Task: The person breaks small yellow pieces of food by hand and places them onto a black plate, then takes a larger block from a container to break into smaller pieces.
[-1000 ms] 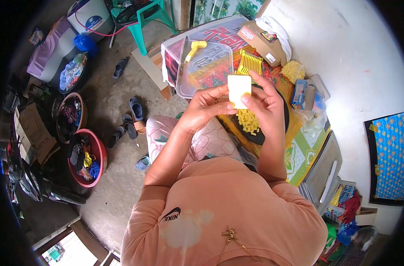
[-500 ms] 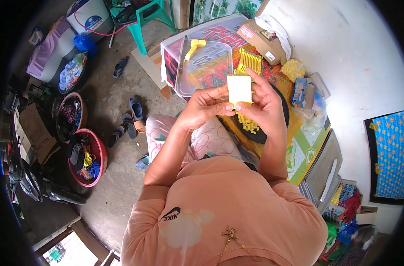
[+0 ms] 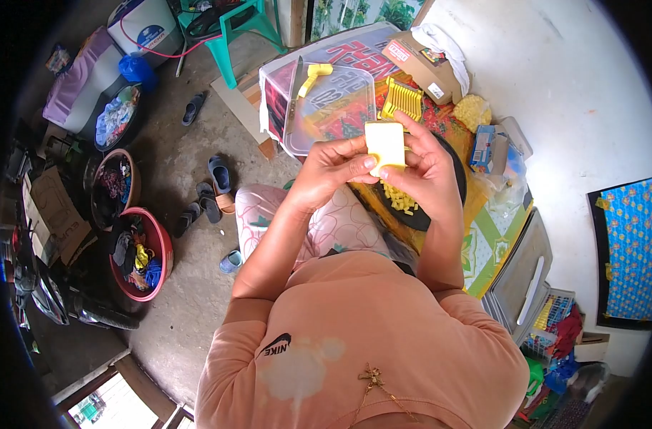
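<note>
Between my two hands, above my lap, is a small rectangular block (image 3: 386,145) with a bright white face and yellow edges; its exact kind I cannot make out. My left hand (image 3: 336,168) grips its left side, thumb on the lower front. My right hand (image 3: 427,170) pinches the lower right, with some fingers raised behind it. Below the hands, a round black tray (image 3: 454,168) holds many small yellow pieces (image 3: 399,199), partly hidden by my right hand. Just beyond the block lies a yellow ridged rack-like thing (image 3: 403,99).
Further left on the table, a clear plastic lid or tray (image 3: 326,118) carries a yellow strip (image 3: 315,77) and a knife (image 3: 295,89). A cardboard box (image 3: 426,64), a bag of yellow pieces (image 3: 473,111) and a blue box (image 3: 485,150) stand by the wall. Laundry basins (image 3: 166,250) and slippers are on the floor.
The block has tilted slightly and shifted a little left. My left thumb has moved up onto its front face. My right hand has barely moved.
</note>
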Available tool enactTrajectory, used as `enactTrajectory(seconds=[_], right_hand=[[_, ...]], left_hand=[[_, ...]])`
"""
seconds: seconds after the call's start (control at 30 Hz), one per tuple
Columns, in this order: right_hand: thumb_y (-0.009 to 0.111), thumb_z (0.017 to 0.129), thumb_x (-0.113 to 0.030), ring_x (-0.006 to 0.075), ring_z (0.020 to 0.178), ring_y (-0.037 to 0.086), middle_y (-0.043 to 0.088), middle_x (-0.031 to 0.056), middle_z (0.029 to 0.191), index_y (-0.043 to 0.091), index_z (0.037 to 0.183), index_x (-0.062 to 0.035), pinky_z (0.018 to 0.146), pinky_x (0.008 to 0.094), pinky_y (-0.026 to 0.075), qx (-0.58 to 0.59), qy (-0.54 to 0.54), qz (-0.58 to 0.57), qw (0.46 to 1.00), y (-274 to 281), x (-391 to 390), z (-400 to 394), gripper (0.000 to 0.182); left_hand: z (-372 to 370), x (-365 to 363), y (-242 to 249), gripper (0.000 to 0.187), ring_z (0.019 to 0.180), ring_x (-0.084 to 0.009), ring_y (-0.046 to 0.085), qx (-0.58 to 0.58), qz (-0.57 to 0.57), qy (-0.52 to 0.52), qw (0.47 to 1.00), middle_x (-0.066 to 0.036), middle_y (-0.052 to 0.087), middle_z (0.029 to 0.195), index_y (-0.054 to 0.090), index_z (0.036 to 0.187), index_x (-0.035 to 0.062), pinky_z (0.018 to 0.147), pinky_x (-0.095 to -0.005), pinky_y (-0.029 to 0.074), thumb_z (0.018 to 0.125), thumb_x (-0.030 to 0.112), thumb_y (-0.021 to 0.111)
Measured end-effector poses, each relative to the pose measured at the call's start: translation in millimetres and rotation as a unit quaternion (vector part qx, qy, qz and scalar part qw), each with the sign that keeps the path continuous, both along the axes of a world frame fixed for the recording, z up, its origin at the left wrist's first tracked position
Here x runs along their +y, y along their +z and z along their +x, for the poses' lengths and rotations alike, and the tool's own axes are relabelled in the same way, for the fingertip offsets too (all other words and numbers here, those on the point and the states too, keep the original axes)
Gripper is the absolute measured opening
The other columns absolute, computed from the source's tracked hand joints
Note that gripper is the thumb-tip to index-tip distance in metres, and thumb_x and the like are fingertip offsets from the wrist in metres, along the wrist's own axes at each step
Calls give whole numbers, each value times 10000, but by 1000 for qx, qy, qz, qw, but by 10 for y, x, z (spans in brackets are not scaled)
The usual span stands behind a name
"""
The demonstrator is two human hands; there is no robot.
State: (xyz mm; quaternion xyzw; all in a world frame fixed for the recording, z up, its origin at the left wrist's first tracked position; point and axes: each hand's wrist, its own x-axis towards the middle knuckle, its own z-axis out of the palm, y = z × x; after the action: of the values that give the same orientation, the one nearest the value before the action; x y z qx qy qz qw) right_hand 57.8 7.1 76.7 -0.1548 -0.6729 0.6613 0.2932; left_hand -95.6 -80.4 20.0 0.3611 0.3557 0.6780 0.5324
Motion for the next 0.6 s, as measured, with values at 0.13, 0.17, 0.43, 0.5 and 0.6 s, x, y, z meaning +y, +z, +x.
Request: enactTrajectory(seconds=[0.13,0.17,0.43,0.5,0.6], right_hand=[[653,738,111,148,1023,582,552,124,1208,349,1390,-44,818,252,513,-10,4,-5,1000,6,5,9,736],[653,738,111,149,1023,582,552,124,1206,349,1391,-46,817,252,513,-12,5,-7,1000,4,9,10,737],[647,736,115,148,1014,588,550,123,1202,349,1391,-46,812,251,514,-16,20,-9,1000,-3,48,26,737],[645,736,114,148,1008,591,546,121,1202,350,1391,-44,814,252,515,-15,18,-9,1000,-8,46,25,735],[643,743,109,148,997,594,540,119,1204,355,1386,-37,820,253,515,-15,14,-11,1000,-14,26,9,720]], left_hand=[[-4,3,-38,352,904,-184,644,-13,8,7,1000,-126,637,1086,548,1210,-34,759,-327,570,874,56,603],[-3,2,-36,348,904,-184,645,-16,10,6,1000,-126,638,1084,550,1207,-34,755,-326,571,875,54,601],[-14,-9,-33,352,902,-185,647,-17,16,0,1000,-129,637,1085,550,1206,-36,743,-328,576,877,80,605],[-11,-9,-31,347,890,-178,650,-22,21,1,1000,-122,642,1071,554,1196,-38,739,-327,578,883,103,605],[-2,-5,0,331,868,-161,651,-63,17,11,998,-107,648,1043,567,1174,-39,734,-312,576,894,136,598]])
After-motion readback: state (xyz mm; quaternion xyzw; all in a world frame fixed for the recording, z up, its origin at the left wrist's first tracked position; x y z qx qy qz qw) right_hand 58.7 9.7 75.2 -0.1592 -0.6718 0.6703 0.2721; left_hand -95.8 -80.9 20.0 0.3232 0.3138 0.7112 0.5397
